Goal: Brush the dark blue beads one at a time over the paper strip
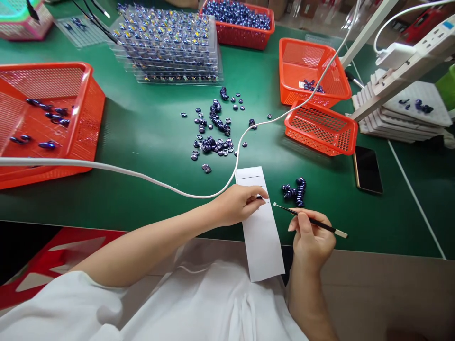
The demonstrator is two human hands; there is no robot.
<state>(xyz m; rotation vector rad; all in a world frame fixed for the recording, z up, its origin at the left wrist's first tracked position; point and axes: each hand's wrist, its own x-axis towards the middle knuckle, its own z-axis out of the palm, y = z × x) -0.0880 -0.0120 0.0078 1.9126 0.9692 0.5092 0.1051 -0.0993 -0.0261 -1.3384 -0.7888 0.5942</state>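
Observation:
My left hand (239, 203) rests on a long white paper strip (263, 237) that hangs over the table's near edge; its fingertips pinch a small dark bead (260, 197) against the paper. My right hand (312, 239) is closed round a thin black brush (309, 220), whose pale tip points left toward the bead and stops just short of it. A small stack of blue beads (295, 192) lies just beyond the brush. A scatter of loose blue beads (213, 135) covers the green table (149, 128) farther out.
An orange basket (46, 118) with a few beads stands left. Clear stacked trays of beads (167, 42) sit at the back. More orange baskets (320, 125) stand right, beside a phone (368, 169). A white cable (142, 176) crosses the table. White foam trays (408, 113) are stacked far right.

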